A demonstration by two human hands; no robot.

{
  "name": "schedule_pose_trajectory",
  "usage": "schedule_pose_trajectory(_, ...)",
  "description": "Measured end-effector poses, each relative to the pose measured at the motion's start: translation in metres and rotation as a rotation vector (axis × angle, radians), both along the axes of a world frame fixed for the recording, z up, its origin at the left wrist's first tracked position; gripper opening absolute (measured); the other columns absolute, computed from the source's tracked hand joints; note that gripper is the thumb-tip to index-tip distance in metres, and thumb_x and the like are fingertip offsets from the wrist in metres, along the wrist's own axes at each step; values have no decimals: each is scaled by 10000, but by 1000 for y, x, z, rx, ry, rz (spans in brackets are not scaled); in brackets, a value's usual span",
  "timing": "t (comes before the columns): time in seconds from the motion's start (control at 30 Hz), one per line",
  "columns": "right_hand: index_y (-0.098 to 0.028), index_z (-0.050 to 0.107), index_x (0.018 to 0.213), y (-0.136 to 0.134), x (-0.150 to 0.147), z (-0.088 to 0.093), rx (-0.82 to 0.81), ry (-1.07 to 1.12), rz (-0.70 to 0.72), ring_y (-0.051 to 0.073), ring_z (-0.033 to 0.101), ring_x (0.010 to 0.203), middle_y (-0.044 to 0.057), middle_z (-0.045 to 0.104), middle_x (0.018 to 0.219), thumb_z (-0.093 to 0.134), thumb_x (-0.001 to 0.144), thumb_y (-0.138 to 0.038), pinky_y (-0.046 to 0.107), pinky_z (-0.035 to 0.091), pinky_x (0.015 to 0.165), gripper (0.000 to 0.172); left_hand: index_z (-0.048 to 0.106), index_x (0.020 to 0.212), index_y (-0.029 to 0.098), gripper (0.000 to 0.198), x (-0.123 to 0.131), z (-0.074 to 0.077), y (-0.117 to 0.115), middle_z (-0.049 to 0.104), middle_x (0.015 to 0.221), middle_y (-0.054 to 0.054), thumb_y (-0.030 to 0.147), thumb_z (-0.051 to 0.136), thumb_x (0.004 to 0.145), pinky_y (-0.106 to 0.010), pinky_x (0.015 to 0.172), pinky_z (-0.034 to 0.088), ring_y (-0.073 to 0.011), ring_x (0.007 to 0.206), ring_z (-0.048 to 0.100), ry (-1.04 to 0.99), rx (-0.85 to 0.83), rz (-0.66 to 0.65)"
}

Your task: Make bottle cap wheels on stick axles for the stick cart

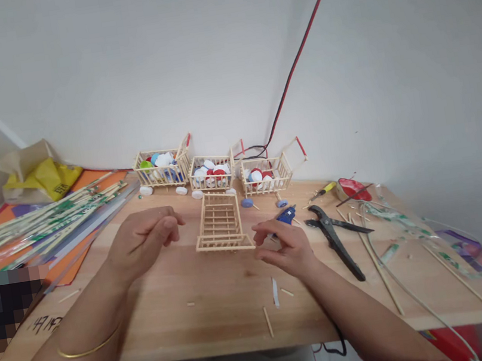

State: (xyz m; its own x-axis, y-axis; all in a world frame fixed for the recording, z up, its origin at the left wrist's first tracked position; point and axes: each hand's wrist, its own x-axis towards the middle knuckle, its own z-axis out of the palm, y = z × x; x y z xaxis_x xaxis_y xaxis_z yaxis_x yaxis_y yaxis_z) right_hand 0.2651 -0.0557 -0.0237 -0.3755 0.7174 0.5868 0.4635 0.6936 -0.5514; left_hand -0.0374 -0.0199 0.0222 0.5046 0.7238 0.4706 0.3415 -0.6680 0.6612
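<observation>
Between my hands a small basket frame of wooden sticks (pixel 220 218) rests on the table, its slatted side showing. To its left, my left hand (pixel 150 239) hovers apart from it, fingers curled in and thumb against them, with nothing visible in the grip. My right hand (pixel 285 246) is by the frame's near right corner, thumb and fingers apart, and I see nothing held. Just behind that hand lies a blue glue gun (pixel 287 215), partly hidden by the fingers.
Three small stick carts, left (pixel 163 180), middle (pixel 212 178) and right (pixel 269 185), hold bottle caps at the back. Black cutters (pixel 336 244) and a yellow-handled knife (pixel 324 190) lie right. Bundled sticks (pixel 60 216) lie left; stick scraps (pixel 268 321) and a cable (pixel 335 323) are near the front.
</observation>
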Motion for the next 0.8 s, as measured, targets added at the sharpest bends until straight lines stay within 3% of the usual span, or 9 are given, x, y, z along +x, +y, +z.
schedule_pose_trajectory(0.1,-212,582,1090,1,-1,1,11,4,-10,146,634,705,19,661,782,706,771,-304,266,509,681,354,514,681,174,398,-2,0,4,570,735,-28,478,416,917,-294,729,456,-149,755,567,-116,-83,-113)
schedule_pose_trajectory(0.17,-205,585,1067,2,-2,3,20,7,-15,142,629,698,27,659,801,692,781,-293,264,509,672,318,562,787,179,362,-1,1,7,611,924,-55,540,574,806,-313,805,456,-179,885,577,-65,-102,-188)
schedule_pose_trajectory(0.27,-209,575,1064,5,-3,2,27,2,-14,138,624,700,41,657,863,671,788,-259,277,513,683,296,543,1132,229,605,2,-1,10,549,1212,-81,538,732,648,-365,954,417,-241,1130,503,101,-150,-213)
schedule_pose_trajectory(0.37,-220,561,1084,6,-4,-1,11,-23,-16,141,625,728,48,651,918,639,798,-223,297,514,710,296,414,1307,275,786,8,-6,11,464,1336,-78,476,766,634,-387,987,401,-249,1194,453,237,-227,-166)
schedule_pose_trajectory(0.6,-239,543,1130,3,-6,-4,62,-14,-19,170,612,794,32,629,835,621,800,-174,337,508,759,345,488,1215,211,492,15,-8,8,560,957,-21,301,639,755,-294,786,462,-161,849,554,295,-209,-47)
schedule_pose_trajectory(0.8,-241,516,1173,4,-7,-8,-19,-66,27,163,599,788,75,595,1007,618,801,-174,331,521,728,392,568,1118,187,359,21,-10,6,592,904,-15,213,579,760,-241,729,464,-131,781,564,271,-198,-52)
